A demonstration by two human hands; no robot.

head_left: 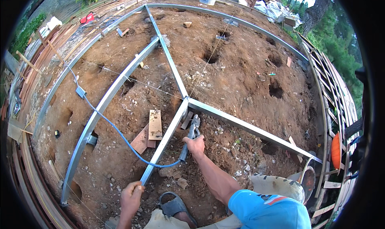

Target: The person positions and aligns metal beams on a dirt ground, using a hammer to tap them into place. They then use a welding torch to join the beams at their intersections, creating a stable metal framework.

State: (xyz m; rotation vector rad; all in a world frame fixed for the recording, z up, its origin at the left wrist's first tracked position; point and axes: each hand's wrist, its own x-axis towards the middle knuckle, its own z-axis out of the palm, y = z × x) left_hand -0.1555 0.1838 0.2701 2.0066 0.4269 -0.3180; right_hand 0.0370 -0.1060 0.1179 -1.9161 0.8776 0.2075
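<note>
- Nearest: sandal (175, 207) on dirt, between both forearms.
- Left hand (131, 192) clenched on the near end of a steel bar (165, 140).
- Right hand (195, 144) grasping a welding holder (193, 129), blue cable (116, 129) trailing left.
- Holder's long axis points up and away, tip just short of the frame joint (187, 100).
- Joint lies ahead of both hands; right hand nearer.
</note>
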